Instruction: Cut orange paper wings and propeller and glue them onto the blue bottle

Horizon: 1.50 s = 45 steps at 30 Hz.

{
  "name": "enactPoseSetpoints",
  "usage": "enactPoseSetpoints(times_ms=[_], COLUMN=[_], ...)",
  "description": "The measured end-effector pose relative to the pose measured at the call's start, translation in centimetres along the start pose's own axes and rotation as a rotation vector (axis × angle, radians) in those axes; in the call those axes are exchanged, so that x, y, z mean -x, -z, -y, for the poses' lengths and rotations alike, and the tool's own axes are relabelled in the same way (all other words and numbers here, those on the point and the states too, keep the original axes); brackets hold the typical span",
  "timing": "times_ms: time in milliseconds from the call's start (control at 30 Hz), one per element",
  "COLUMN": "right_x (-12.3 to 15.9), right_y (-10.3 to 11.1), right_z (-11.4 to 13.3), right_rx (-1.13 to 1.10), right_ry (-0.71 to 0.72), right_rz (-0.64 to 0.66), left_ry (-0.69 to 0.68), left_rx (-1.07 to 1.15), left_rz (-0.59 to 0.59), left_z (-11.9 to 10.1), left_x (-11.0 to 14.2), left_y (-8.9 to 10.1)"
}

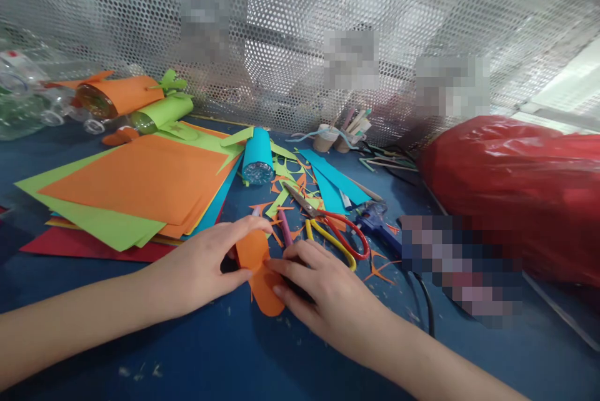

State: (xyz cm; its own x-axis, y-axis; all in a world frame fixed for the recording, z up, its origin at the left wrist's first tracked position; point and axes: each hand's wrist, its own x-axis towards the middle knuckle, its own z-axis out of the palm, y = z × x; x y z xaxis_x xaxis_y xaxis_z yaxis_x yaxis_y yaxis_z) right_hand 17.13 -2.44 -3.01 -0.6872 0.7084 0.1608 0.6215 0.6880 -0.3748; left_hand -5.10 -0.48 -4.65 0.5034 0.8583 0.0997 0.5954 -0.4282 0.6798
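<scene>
An orange paper cutout [266,292] with rounded ends is held between both hands, low over the front of the blue table. My left hand [206,260] pinches its upper left side between thumb and fingers. On the other side, my right hand [323,279] grips the right edge, its fingertips partly hidden behind the paper. Just beyond the hands lie red-handled scissors [304,200], with a yellow handle [335,245] beside them. A purple marker [285,227] rests close to the right fingers among orange and green paper scraps.
Coloured paper sheets [135,179] are stacked at left. A blue-wrapped bottle piece [257,157] stands behind the scraps. Orange-wrapped [126,96] and green-wrapped bottles [164,112] lie back left. A blue glue gun [379,226] with a cord and a red plastic bag [515,195] are at right.
</scene>
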Motion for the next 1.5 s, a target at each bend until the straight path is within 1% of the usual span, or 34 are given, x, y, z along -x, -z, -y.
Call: enactPoseSetpoints(times_ms=[200,367,500,600,700,867,1167,1233,1367,1433,1500], right_x=[0.0,0.0,-0.1,-0.1,-0.1,-0.1,-0.2,-0.3,-0.4,-0.5,-0.6], right_y=[-0.1,-0.2,-0.2,-0.3,-0.4,-0.4,-0.4,-0.2,0.6,1.0,1.2], right_z=[-0.1,-0.1,-0.3,-0.4,-0.5,-0.5,-0.6,-0.6,-0.7,-1.0,-1.4], right_rx=[-0.034,-0.05,-0.059,-0.05,-0.046,-0.05,-0.038,-0.05,-0.062,-0.035,-0.003], right_ry=[0.006,-0.01,-0.015,-0.01,-0.008,-0.009,0.028,0.014,-0.081,-0.139,-0.186], right_rz=[-0.005,0.007,0.005,-0.003,-0.014,-0.015,-0.029,-0.084,-0.268,-0.302,-0.292], left_ry=[-0.004,-0.019,0.007,-0.01,-0.024,0.026,0.109,0.122,0.117,0.127,0.131], left_rx=[0.131,0.118,0.152,0.3,0.401,0.381,0.256,0.237,0.225,0.214,0.204], left_rz=[-0.018,-0.067,-0.004,0.06,0.089,0.1,0.102,0.094,0.09,0.086,0.083], left_z=[0.1,0.2,0.6,1.1,1.4,0.8,0.3,0.3,0.3,0.2,0.1], left_x=[0.3,0.3,-0.1,-0.3,-0.2,0.0,-0.3,-0.3,-0.2,-0.3,-0.5], left_y=[-0.7,-1.0,-0.7,-0.2,0.3,0.6,0.1,0.1,0.0,0.1,0.1])
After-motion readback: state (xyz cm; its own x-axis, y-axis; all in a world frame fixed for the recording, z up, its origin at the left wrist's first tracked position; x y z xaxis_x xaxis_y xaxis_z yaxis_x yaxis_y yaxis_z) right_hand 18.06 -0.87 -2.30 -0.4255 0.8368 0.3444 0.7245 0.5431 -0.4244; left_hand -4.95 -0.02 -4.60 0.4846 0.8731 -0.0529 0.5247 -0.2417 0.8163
